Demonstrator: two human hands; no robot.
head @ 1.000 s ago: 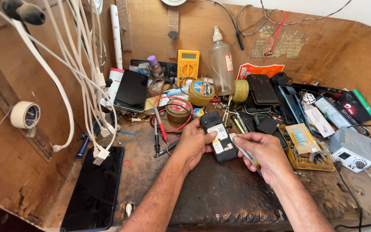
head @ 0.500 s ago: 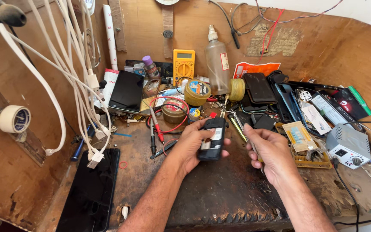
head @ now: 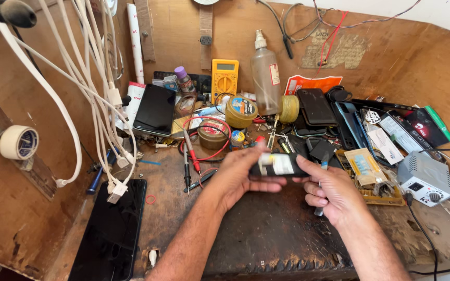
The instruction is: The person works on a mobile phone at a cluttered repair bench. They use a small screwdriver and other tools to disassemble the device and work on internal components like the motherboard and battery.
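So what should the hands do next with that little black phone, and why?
Probably lay the phone flat on the bench. Both the left hand and right hand hold it in the air, and the right also grips a thin tool, so it can't work.

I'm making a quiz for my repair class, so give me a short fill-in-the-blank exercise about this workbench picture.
1. Both hands hold a small black phone turned on its ____.
2. The right hand also grips a thin ____ tool between its fingers.
3. The multimeter leaning against the back wall is ____ in colour.
4. A large black phone lies flat at the ____ front of the wooden bench, away from the left hand.

Missing words: side; metal; yellow; left
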